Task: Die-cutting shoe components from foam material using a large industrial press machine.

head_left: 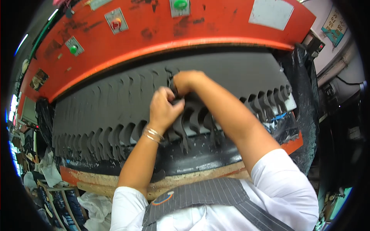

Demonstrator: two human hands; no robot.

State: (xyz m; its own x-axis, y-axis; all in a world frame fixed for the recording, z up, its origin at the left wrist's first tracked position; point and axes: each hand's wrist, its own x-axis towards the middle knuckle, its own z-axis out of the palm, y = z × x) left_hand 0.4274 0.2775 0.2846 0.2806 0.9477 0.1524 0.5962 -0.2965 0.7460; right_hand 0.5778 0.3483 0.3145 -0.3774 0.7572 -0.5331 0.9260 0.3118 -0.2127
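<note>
A wide dark grey foam sheet (231, 69) lies in front of me, with rows of curved cuts across its left half. My right hand (187, 81) reaches over the sheet's middle, fingers bent down and closed around a dark grey foam strip (170, 80). Just left of it and nearer to me is my left hand (163, 108), its fingers curled and the thumb pointing right. Motion blurs the left fingertips, so what lies in them cannot be made out. Along the near edge, several wavy foam strips (187, 131) curl up and hang over.
Behind the sheet rises an orange machine beam (150, 30) carrying a red button (116, 24) and green buttons (180, 4). Black plastic (304, 92) covers the right end. A black ledge (192, 159) and worn wooden edge (169, 184) run before me. White cloth (96, 208) sits lower left.
</note>
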